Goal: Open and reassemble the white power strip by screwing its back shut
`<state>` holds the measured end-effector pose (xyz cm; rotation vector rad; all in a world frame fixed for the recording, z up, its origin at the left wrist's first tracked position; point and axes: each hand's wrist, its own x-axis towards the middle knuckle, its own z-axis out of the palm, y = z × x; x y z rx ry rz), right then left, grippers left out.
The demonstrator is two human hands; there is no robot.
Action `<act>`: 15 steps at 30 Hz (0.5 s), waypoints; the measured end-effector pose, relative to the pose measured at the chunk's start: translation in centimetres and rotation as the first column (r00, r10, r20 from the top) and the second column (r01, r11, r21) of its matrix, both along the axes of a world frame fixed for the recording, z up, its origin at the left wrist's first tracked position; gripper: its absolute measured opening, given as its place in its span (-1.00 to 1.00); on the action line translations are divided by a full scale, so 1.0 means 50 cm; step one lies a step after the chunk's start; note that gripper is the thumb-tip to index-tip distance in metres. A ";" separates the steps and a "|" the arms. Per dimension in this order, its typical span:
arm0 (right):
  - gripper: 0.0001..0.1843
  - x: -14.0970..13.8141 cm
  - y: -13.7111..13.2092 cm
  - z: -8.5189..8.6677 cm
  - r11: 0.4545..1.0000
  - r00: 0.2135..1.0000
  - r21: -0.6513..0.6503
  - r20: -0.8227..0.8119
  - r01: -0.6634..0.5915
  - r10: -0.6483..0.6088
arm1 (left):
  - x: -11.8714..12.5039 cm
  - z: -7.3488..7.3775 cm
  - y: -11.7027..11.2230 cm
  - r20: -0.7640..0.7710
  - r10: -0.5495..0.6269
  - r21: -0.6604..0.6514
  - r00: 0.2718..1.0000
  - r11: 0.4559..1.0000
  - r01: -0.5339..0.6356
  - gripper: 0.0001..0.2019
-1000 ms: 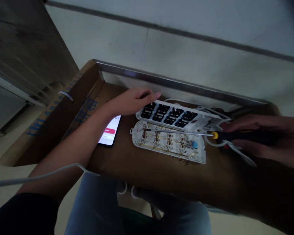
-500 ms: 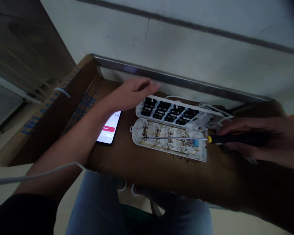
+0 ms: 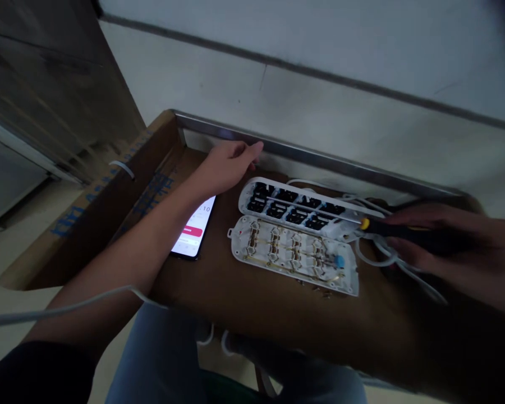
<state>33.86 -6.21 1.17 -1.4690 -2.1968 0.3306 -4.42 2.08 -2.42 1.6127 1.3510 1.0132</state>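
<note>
A white power strip lies opened in two halves on a brown cardboard sheet (image 3: 244, 297). Its base half (image 3: 293, 253) shows brass contact strips and a small blue part; the cover half (image 3: 297, 206) with black socket inserts lies just behind it. My right hand (image 3: 454, 247) grips a screwdriver (image 3: 408, 234) with a black handle and yellow collar, its shaft lying over the cover half. My left hand (image 3: 227, 164) rests with fingers loosely curled near the cover's left end, beside the metal rail (image 3: 320, 157), holding nothing I can see.
A phone (image 3: 193, 227) with a lit screen lies under my left forearm. The strip's white cable (image 3: 387, 258) loops at the right. A folded cardboard flap (image 3: 92, 202) stands at the left. Small screws lie in front of the base half. My knees show below.
My right hand drew the screwdriver back and up from the base half toward the cover half. My left hand shifted slightly back toward the rail. The camera view moved a little.
</note>
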 end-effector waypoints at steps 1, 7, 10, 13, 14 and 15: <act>-0.57 -0.001 0.000 0.002 0.999 0.999 0.006 0.036 -0.036 0.035 | 0.001 0.001 -0.001 0.009 -0.004 0.000 1.000 1.000 0.004 -0.53; -0.62 -0.005 0.000 0.014 0.994 0.986 0.020 0.126 -0.111 0.108 | 0.004 -0.001 -0.003 0.033 -0.033 -0.007 0.999 0.999 0.033 -0.55; -0.62 -0.007 0.002 0.013 0.992 0.983 0.010 0.138 -0.123 0.121 | 0.005 0.000 -0.004 0.033 -0.036 -0.010 0.999 0.999 0.037 -0.55; -0.63 -0.002 0.002 0.017 0.987 0.981 0.023 0.122 -0.157 0.153 | 0.004 0.003 -0.005 0.033 -0.035 -0.012 0.999 0.999 0.036 -0.56; -0.64 0.002 0.001 0.020 0.988 0.983 0.025 0.109 -0.151 0.147 | 0.004 0.005 -0.006 0.034 -0.033 -0.012 0.999 0.999 0.034 -0.57; -0.65 0.007 -0.001 0.024 0.991 0.987 0.027 0.097 -0.132 0.129 | 0.004 0.006 -0.006 0.036 -0.032 -0.014 0.999 0.999 0.033 -0.57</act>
